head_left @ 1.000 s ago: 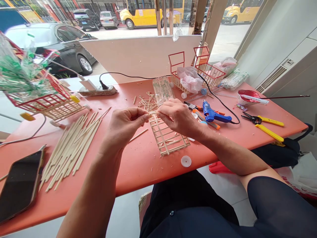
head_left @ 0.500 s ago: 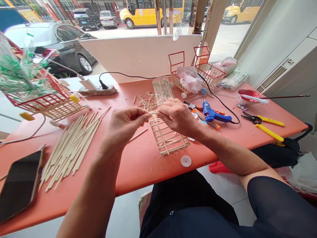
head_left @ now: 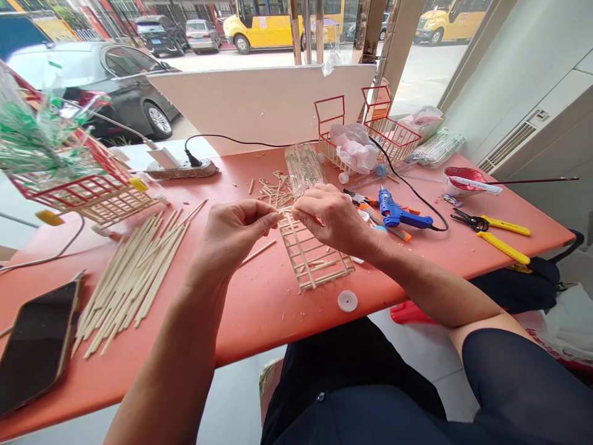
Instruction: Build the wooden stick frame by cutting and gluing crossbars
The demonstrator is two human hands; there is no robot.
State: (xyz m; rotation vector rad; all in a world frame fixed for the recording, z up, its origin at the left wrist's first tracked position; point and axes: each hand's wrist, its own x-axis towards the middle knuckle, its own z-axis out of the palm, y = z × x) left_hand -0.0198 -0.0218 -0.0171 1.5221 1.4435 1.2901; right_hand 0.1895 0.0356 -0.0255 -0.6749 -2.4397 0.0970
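Observation:
A flat lattice of thin wooden sticks (head_left: 315, 256) lies near the front edge of the orange table (head_left: 250, 309). Above its far left corner, my left hand (head_left: 241, 232) pinches one end of a short wooden stick (head_left: 286, 211). The other end of that stick is between the fingers of my right hand (head_left: 327, 216), which partly cover it. Behind my hands are short cut stick pieces (head_left: 273, 188) and a clear bag of wrapped sticks (head_left: 303, 167). A blue glue gun (head_left: 401, 213) rests to the right of my right hand.
Long wooden sticks (head_left: 134, 278) and a phone (head_left: 39, 340) are at the left. Red-trimmed baskets (head_left: 106, 185) stand left and at the back. On the right are yellow-handled pliers (head_left: 503, 238) and a red-stained cup (head_left: 463, 182). A white disc (head_left: 347, 301) lies in front.

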